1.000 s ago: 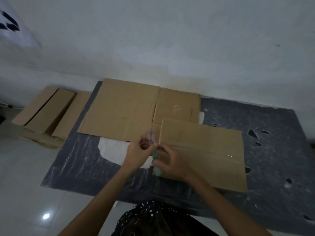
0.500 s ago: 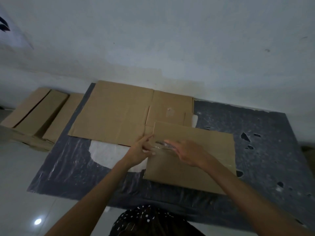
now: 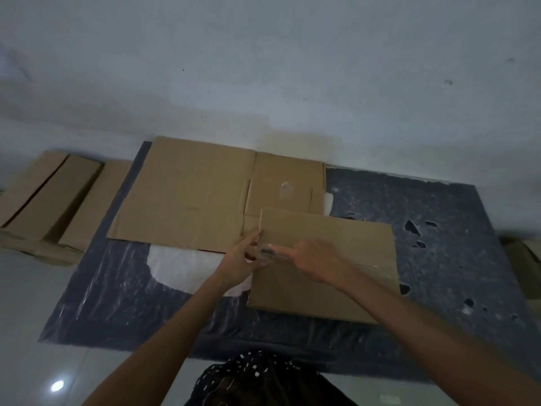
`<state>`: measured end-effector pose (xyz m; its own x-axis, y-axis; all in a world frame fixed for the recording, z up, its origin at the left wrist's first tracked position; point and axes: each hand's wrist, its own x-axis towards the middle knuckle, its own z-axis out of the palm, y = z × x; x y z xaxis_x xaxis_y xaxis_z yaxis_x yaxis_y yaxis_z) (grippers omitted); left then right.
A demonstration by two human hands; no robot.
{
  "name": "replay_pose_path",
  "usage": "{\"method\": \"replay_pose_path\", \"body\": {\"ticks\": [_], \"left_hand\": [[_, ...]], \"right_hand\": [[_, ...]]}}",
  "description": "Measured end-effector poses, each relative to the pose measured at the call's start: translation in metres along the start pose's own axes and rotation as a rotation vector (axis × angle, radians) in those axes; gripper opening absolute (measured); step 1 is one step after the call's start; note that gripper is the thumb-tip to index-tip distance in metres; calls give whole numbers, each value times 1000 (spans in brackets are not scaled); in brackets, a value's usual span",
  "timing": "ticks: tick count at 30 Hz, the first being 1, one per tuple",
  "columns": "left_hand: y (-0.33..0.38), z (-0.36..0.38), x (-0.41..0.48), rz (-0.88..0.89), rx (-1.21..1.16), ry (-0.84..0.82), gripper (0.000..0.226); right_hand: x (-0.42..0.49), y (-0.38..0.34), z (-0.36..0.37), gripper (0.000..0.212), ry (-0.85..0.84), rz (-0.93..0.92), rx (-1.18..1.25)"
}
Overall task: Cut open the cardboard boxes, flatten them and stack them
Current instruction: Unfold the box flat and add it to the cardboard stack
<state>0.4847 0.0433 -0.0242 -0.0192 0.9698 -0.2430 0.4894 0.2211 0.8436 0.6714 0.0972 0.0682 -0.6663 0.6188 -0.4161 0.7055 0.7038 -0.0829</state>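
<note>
Our left hand [image 3: 241, 259], fingers straight, touches the box [image 3: 336, 232]; whether our right hand [image 3: 317, 259] grips, we cannot tell. Flattened cardboard [image 3: 190, 194] lies just behind.

The scene is dim and bluish-grey under soft, flat light with no hard shadows, and the wall [image 3: 263, 68] looks grainy and blotchy, slightly paler near its middle. One small round glare spot, the reflection of a light above, burns on the glossy floor [image 3: 29, 317] at lower left, while faint streaky sheen runs over the dark sheet [image 3: 123, 294] and along the tape on the near cardboard box [image 3: 322, 291]. The left hand [image 3: 240, 259] and right hand [image 3: 313, 259] are smeared by motion blur at the fingertips, and the wide lens bows straight edges toward the borders, where detail goes soft.
</note>
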Motion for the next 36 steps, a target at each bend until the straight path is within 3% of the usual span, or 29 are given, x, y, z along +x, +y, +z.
{"method": "replay_pose_path", "body": {"ticks": [14, 27, 31, 33, 36], "left_hand": [[6, 3, 1, -18, 57, -13, 71], [28, 12, 7, -198, 186, 34, 70], [40, 17, 6, -246, 360, 44, 70], [52, 26, 6, -241, 570, 97, 58], [69, 55, 7, -67, 783, 97, 48]], "right_hand": [[5, -14, 2, 55, 30, -35, -130], [-3, 11, 5, 41, 29, -105, -185], [-19, 39, 11, 48, 17, -109, -213], [-26, 51, 12, 51, 16, -108, -219], [-30, 56, 12, 47, 33, -128, -215]]}}
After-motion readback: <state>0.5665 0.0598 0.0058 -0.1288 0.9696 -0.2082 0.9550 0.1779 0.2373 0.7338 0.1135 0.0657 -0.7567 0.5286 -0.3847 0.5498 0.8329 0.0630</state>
